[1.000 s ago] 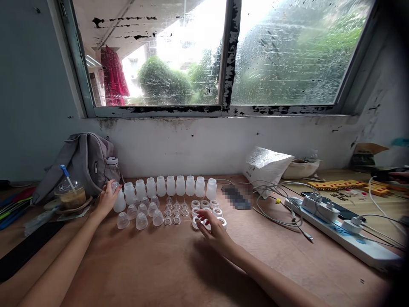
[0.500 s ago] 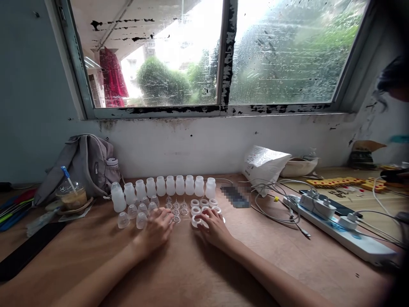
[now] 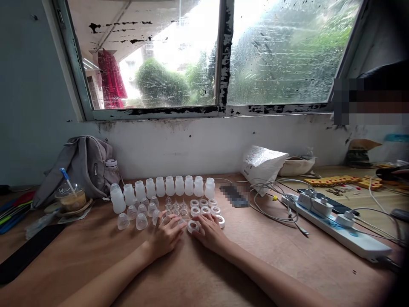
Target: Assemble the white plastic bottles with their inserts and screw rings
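Observation:
My right hand holds a white bottle collar ring at the table, thumb and fingers closed on its right side. Left of it, my left hand curls its fingers around a clear silicone nipple, partly hidden by the fingertips. More nipples stand in rows just behind that hand. White collar rings lie in rows behind my right hand. Several translucent domed caps sit left of my left hand, one partly covered by it. Frosted baby bottles stand in a row at the back.
A grey backpack and a drink cup stand at left, near a black flat object. To the right lie a white bag, loose cables and a power strip. Another person is partly visible at far right.
My left hand has moved right and closer to me, from the nipple rows toward the ring. My right hand has drawn one collar ring slightly forward, away from the others.

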The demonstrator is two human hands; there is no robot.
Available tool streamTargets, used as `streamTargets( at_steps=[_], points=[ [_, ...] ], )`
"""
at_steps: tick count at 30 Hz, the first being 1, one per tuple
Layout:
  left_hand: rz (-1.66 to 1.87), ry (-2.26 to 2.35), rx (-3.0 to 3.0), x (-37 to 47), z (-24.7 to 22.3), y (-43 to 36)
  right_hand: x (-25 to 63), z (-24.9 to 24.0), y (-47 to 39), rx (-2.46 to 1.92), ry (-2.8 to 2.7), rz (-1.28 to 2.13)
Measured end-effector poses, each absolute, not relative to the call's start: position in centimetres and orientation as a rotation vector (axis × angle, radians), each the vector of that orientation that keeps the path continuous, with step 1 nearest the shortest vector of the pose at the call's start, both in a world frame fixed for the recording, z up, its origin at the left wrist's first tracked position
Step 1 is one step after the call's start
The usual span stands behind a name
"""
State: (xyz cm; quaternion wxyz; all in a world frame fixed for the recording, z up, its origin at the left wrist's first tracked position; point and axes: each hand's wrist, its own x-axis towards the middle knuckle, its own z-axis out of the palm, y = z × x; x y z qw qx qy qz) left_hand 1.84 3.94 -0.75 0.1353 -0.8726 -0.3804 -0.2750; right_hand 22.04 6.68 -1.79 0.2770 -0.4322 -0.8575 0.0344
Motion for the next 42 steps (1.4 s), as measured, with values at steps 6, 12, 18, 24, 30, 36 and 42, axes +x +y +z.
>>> streamTargets(
  at_steps=[6, 12, 18, 24, 30, 36, 42],
  points=[
    [-0.688, -0.905, -2.797, 1.7, -0.8, 3.7, 21.7, -2.1, 7.6, -1.108, -2.094, 0.179],
    [-0.536, -0.897, -2.819, 1.8, -0.1, 3.5, 21.7, -1.7, 7.5, -0.963, -1.94, 0.3],
    [-0.627, -0.874, -2.812, 1.4, 0.0, 3.5, 21.7, -1.5, 6.4, -0.81, -1.985, 0.302],
    [-0.851, -0.928, -2.68, 0.9, -0.9, 4.2, 21.6, -2.5, 6.3, -0.791, -2.277, 0.398],
    [-0.956, -1.184, -2.749, 1.9, -0.8, 4.2, 21.6, -2.7, 6.4, -0.817, -2.331, 0.392],
    [-1.087, -1.431, -2.799, 3.8, -1.1, 4.8, 21.7, -2.3, 6.2, -0.806, -2.344, 0.386],
    [-1.331, -1.598, -2.848, 4.1, -0.9, 4.9, 21.9, -2.0, 6.1, -0.689, -2.338, 0.431]
  ],
)
